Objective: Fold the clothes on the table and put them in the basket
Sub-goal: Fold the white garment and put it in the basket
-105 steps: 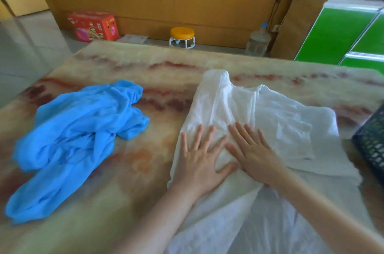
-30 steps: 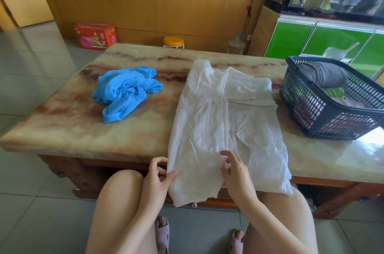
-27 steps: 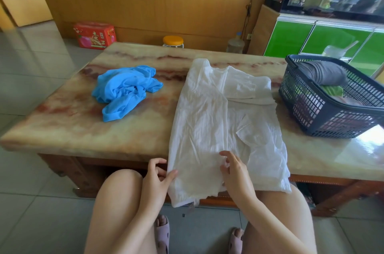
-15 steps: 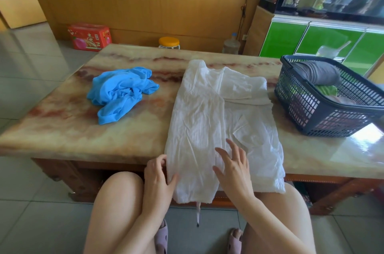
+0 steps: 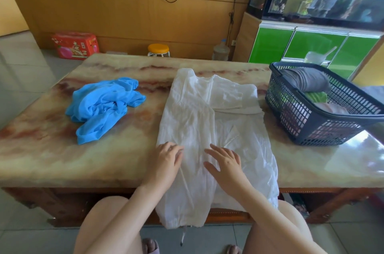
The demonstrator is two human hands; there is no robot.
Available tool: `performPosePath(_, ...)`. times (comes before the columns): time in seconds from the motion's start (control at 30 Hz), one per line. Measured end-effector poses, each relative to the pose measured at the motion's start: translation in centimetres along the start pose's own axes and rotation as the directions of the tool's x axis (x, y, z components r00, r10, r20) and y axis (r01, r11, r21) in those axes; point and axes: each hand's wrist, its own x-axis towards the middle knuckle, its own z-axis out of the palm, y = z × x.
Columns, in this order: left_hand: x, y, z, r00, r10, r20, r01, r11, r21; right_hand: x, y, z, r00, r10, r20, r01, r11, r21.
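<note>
While pressed under left hand [image 5: 166, 160] and right hand [image 5: 225, 162], both spread, gripping nothing: white garment [image 5: 207, 112] folded lengthwise, apparently not yet crosswise; blue garment [image 5: 101, 106] crumpled on desk [image 5: 52, 156]; basket [image 5: 301, 116] part-filled.

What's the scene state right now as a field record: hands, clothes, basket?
white garment: partly folded lengthwise, mid-table, hem hanging over the front edge of the table
blue garment: crumpled, unfolded, left of the white one, not touching it
basket: right end of the table, holds a grey item and a green item
left hand: rests on the white garment's left edge
right hand: flat on the white garment, fingers spread
stage: white mid-fold, blue not started
</note>
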Motion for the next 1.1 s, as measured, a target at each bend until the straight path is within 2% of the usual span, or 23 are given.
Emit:
performPosePath(0.07,2.7,1.0,0.7,0.995,0.090,0.047,-0.093,0.994,0.052,1.7,1.4,-1.1,1.000,0.006,-0.023,-0.005,0.999,0.036)
performPosePath(0.2,7.6,2.1,2.3,0.950,0.019,0.311,-0.059,0.991,0.119,7.1,3.6,-2.0,0.998,-0.046,0.047,0.044,0.999,0.031)
performPosePath(0.33,11.0,1.3,4.4,0.933,-0.038,0.357,-0.028,0.984,0.179,13.5,4.4,-1.9,0.992,-0.088,0.094,0.087,0.996,0.006)
performPosePath(0.43,13.4,0.3,5.6,0.922,-0.062,0.382,-0.020,0.978,0.207,17.4,5.2,-1.1,0.984,-0.054,0.170,0.064,0.996,-0.057)
performPosePath(0.53,15.2,-0.7,6.8,0.858,-0.130,0.497,0.020,0.975,0.221,19.3,6.1,0.1,0.958,-0.032,0.285,0.064,0.992,-0.106)
performPosePath(0.57,15.6,-0.9,7.0,0.836,-0.139,0.530,0.021,0.975,0.223,19.8,6.4,0.3,0.958,-0.038,0.283,0.064,0.994,-0.085)
performPosePath(0.6,16.0,-1.2,7.3,0.842,-0.133,0.522,0.013,0.974,0.226,20.3,6.7,0.4,0.970,-0.032,0.241,0.038,0.999,-0.017)
performPosePath(0.63,16.5,-1.4,7.6,0.880,-0.113,0.462,0.006,0.974,0.227,21.0,7.1,0.2,0.986,0.016,0.165,-0.034,0.994,0.105)
performPosePath(0.7,17.6,-1.3,7.6,0.956,-0.069,0.285,0.005,0.976,0.218,22.7,7.8,-0.8,0.983,0.184,0.003,-0.172,0.912,0.373)
performPosePath(0.73,18.2,-1.3,7.7,0.963,-0.061,0.262,0.007,0.979,0.201,23.6,8.1,-1.3,0.968,0.246,-0.048,-0.200,0.874,0.442)
performPosePath(0.83,19.5,-1.1,8.7,0.900,-0.089,0.426,0.005,0.981,0.194,26.0,8.3,-2.0,0.938,0.321,-0.135,-0.264,0.908,0.324)
performPosePath(0.9,20.0,-1.1,9.4,0.855,-0.120,0.504,0.007,0.975,0.221,27.6,7.8,-2.0,0.933,0.330,-0.142,-0.283,0.919,0.276)
performPosePath(1.0,20.1,-1.4,10.4,0.844,-0.148,0.516,0.024,0.971,0.240,29.6,7.2,-0.9,0.929,0.362,-0.074,-0.318,0.885,0.341)
performPosePath(1.1,20.7,-1.3,10.4,0.839,-0.167,0.518,0.033,0.966,0.258,31.1,7.0,-0.3,0.907,0.402,-0.123,-0.315,0.843,0.437)
